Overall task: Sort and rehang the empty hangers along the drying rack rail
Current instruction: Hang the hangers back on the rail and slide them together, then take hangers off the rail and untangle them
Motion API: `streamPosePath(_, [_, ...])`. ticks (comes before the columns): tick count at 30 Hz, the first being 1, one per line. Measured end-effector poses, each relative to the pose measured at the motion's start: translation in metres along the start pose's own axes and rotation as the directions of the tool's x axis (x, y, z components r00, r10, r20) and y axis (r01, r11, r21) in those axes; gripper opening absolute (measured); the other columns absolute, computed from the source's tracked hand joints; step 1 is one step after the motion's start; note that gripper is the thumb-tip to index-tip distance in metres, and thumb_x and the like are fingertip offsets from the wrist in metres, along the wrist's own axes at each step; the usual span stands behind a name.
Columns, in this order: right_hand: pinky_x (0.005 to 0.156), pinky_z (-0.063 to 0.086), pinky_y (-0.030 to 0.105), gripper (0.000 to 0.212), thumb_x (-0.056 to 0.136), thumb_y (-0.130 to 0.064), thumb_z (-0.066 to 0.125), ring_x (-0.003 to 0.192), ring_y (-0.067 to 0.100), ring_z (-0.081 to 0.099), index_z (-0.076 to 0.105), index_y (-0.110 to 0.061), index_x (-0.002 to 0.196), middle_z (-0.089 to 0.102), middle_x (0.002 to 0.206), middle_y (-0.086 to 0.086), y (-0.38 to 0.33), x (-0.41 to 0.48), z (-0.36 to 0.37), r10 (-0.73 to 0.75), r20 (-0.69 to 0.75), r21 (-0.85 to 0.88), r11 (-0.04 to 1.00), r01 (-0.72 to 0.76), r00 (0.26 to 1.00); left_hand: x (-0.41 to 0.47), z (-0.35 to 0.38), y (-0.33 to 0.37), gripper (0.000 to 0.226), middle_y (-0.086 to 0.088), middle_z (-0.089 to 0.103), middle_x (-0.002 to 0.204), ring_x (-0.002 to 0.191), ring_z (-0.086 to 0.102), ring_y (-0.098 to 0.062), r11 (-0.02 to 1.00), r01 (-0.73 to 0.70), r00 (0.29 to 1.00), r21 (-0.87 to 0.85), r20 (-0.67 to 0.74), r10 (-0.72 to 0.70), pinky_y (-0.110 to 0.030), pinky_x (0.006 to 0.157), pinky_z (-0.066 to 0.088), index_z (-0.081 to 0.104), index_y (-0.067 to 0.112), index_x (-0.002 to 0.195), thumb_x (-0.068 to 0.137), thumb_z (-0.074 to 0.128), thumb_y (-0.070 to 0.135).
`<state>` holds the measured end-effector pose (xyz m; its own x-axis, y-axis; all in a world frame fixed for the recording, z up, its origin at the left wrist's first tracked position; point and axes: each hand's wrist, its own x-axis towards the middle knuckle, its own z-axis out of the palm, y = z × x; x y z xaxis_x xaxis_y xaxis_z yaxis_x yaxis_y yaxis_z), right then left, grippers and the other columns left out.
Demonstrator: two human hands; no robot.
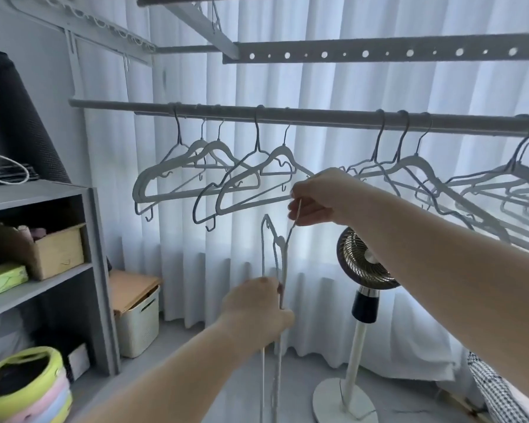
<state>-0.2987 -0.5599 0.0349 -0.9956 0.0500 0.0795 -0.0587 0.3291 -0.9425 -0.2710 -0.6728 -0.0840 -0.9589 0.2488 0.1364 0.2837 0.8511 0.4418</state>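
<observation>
Head view: loose hanger (pixel 283 261), edge-on, right hand (pixel 315 195) pinching its hook, left hand (pixel 257 306) gripping its frame; mid-rehang, next likely hooking over rail (pixel 327 116).

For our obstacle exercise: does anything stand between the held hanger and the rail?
Yes. Hung hangers lie directly above the held hanger, below the rail. The rail stretch above the right hand looks free.

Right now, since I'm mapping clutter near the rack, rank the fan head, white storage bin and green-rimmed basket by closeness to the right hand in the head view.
1. Fan head, just below-right of the right hand pinching the hanger.
2. White storage bin, on the floor, lower left.
3. Green-rimmed basket, bottom-left corner, farthest.
</observation>
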Motion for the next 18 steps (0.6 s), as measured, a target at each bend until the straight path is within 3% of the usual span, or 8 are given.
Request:
streamPosePath(3, [0.033, 0.05, 0.019, 0.02, 0.088, 0.003, 0.047, 0.027, 0.01, 0.057, 0.05, 0.002, 0.068, 0.056, 0.03, 0.001, 0.001, 0.005, -0.002, -0.017, -0.004, -0.011, 1.0, 0.017, 1.0, 0.005, -0.006, -0.005, 0.006, -0.004, 0.059, 0.093, 0.086, 0.054, -0.023, 1.0, -0.023, 0.999, 0.001, -0.036, 0.023, -0.023, 0.072, 0.038, 0.052, 0.018, 0.086, 0.086, 0.048, 0.023])
streamPosePath(6, [0.034, 0.051, 0.02, 0.019, 0.088, 0.002, 0.048, 0.028, 0.011, 0.057, 0.052, 0.003, 0.07, 0.057, 0.031, 0.002, 0.001, 0.014, -0.009, -0.023, -0.017, -0.021, 1.0, 0.023, 1.0, 0.013, -0.012, -0.011, 0.018, -0.004, 0.054, 0.08, 0.079, 0.055, -0.024, 0.998, -0.041, 0.995, 0.049, -0.091, 0.046, -0.027, 0.071, 0.043, 0.045, 0.015, 0.075, 0.09, 0.041, 0.023])
streamPosePath(11, [0.032, 0.048, 0.018, 0.022, 0.088, -0.002, 0.046, 0.027, 0.012, 0.057, 0.054, 0.0, 0.067, 0.056, 0.032, 0.003, -0.003, 0.038, -0.023, -0.018, -0.028, -0.106, 0.994, 0.015, 0.999, 0.035, -0.021, -0.008, 0.026, -0.002, 0.05, 0.08, 0.076, 0.045, -0.02, 0.975, -0.095, 0.983, 0.2, -0.134, 0.123, -0.024, 0.069, 0.038, 0.056, 0.011, 0.102, 0.095, 0.034, 0.023])
streamPosePath(16, [0.034, 0.05, 0.02, 0.032, 0.092, -0.019, 0.051, 0.026, 0.012, 0.055, 0.053, -0.001, 0.065, 0.055, 0.029, 0.001, -0.018, 0.07, -0.04, -0.081, -0.009, -0.289, 0.955, 0.075, 0.997, 0.07, -0.035, 0.005, 0.028, -0.009, 0.062, 0.096, 0.087, 0.055, -0.025, 0.974, -0.053, 0.99, 0.221, -0.117, 0.081, -0.025, 0.073, 0.041, 0.057, 0.011, 0.106, 0.095, 0.033, 0.023])
streamPosePath(18, [0.035, 0.05, 0.021, 0.036, 0.092, -0.025, 0.053, 0.025, 0.012, 0.055, 0.052, -0.002, 0.065, 0.056, 0.03, 0.002, -0.026, 0.083, -0.048, -0.113, -0.008, -0.312, 0.944, 0.105, 0.994, 0.082, -0.042, 0.012, 0.027, -0.01, 0.064, 0.1, 0.082, 0.057, -0.026, 0.979, -0.042, 0.989, 0.198, -0.13, 0.069, -0.025, 0.072, 0.042, 0.057, 0.01, 0.101, 0.096, 0.034, 0.022])
